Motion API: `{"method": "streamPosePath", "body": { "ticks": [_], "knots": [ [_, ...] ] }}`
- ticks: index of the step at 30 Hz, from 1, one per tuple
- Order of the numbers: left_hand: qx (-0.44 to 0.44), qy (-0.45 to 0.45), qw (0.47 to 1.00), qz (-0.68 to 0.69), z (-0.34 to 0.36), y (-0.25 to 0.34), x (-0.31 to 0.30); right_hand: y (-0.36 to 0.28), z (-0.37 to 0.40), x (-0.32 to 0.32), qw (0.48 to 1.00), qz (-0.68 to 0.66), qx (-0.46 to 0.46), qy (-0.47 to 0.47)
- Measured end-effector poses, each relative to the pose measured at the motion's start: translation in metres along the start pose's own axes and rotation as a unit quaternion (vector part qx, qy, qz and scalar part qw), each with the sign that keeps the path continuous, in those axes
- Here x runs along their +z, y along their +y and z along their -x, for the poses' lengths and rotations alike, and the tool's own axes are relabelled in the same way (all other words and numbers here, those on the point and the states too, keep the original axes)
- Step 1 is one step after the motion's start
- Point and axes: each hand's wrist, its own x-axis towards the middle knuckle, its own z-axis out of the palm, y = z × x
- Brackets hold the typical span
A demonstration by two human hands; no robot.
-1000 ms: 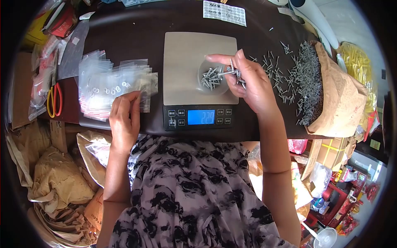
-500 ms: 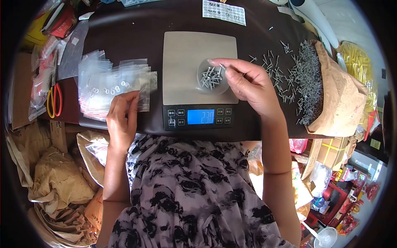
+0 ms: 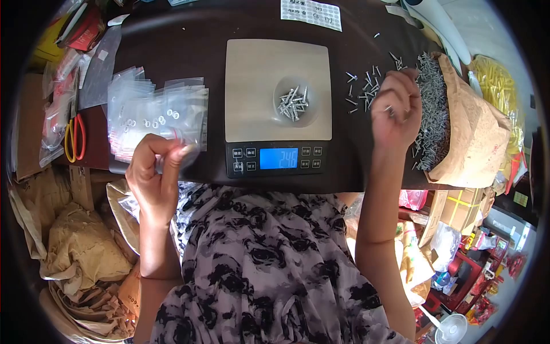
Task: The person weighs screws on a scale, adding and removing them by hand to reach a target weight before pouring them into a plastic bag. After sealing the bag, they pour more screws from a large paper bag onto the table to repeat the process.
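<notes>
My left hand (image 3: 156, 172) pinches a small clear zip bag (image 3: 186, 153) between thumb and fingers, just in front of the stack of clear zip bags (image 3: 146, 106) with round printed marks. My right hand (image 3: 396, 112), a little blurred, is curled over the left edge of the screw pile (image 3: 431, 114); a screw (image 3: 389, 110) shows among its fingers. On the plate of the digital scale (image 3: 252, 92) stands a clear round cup (image 3: 312, 112), with several silver screws (image 3: 293, 104) in it. The blue display (image 3: 278, 159) seems to read 246.
A brown paper bag (image 3: 472, 123) lies tipped behind the screw pile, and loose screws (image 3: 366, 89) are scattered left of it. Orange-handled scissors (image 3: 75, 137) rest at the left edge. A sheet of round labels (image 3: 311, 14) lies beyond the scale.
My right hand has left the cup and moved right to the screw pile. My left hand has drawn a bag off the stack towards me. The display went from about 230 to 246.
</notes>
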Motion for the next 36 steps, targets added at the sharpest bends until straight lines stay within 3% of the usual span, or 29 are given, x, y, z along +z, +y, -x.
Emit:
{"method": "streamPosePath", "body": {
  "ticks": [2,6,9,10,12,14,16,18,20,21,22,23,25,26,29,33,34,36],
  "knots": [
    [0.030,-0.056,0.998,0.010,0.002,0.008,-0.005,-0.010,-0.001,0.001,0.985,-0.085,-0.100,0.109],
    [0.057,-0.097,0.990,0.084,0.002,0.019,0.003,-0.018,0.011,-0.034,0.996,-0.009,0.069,0.049],
    [0.050,-0.086,0.990,0.099,0.001,0.027,0.012,-0.027,0.014,-0.035,0.973,0.223,0.029,0.055],
    [0.052,-0.099,0.989,0.094,0.001,0.029,0.012,-0.029,0.014,-0.033,0.928,0.357,-0.055,0.088],
    [0.047,-0.130,0.986,0.092,0.002,0.030,0.011,-0.036,0.012,-0.030,0.762,0.593,-0.217,0.146],
    [0.058,-0.155,0.981,0.100,0.004,0.031,0.014,-0.053,0.003,-0.040,0.426,0.836,-0.339,0.064],
    [0.031,-0.178,0.973,0.142,0.009,0.032,0.018,-0.045,0.002,-0.036,0.208,0.900,-0.383,0.009],
    [0.057,-0.227,0.961,0.146,0.010,0.036,0.024,-0.021,0.013,-0.026,0.180,0.900,-0.397,-0.009],
    [0.069,-0.277,0.944,0.166,0.012,0.046,0.032,0.018,0.037,-0.001,0.447,0.877,-0.176,-0.009],
    [0.077,-0.306,0.933,0.172,0.009,0.053,0.034,0.032,0.046,0.002,0.548,0.828,-0.068,-0.100],
    [0.085,-0.335,0.921,0.179,0.008,0.060,0.038,0.045,0.050,0.000,0.554,0.808,-0.021,-0.202],
    [0.058,-0.294,0.918,0.259,0.016,0.062,0.046,0.059,0.057,0.003,0.566,0.787,0.052,-0.239],
    [0.001,-0.205,0.889,0.410,0.032,0.065,0.059,0.077,0.067,0.001,0.614,0.737,0.075,-0.272],
    [0.083,-0.283,0.878,0.378,0.025,0.055,0.054,0.079,0.070,0.002,0.619,0.730,0.062,-0.283],
    [0.139,-0.303,0.886,0.321,0.020,0.055,0.058,0.072,0.070,0.003,0.619,0.739,0.030,-0.262],
    [0.209,-0.206,0.935,0.201,0.003,0.067,0.046,0.067,0.065,-0.004,0.572,0.792,-0.019,-0.213],
    [0.176,-0.255,0.929,0.204,0.008,0.059,0.039,0.066,0.062,-0.010,0.560,0.806,-0.034,-0.187],
    [0.195,-0.288,0.925,0.150,0.004,0.053,0.038,0.058,0.046,-0.016,0.446,0.868,-0.131,-0.175]
  ]
}}
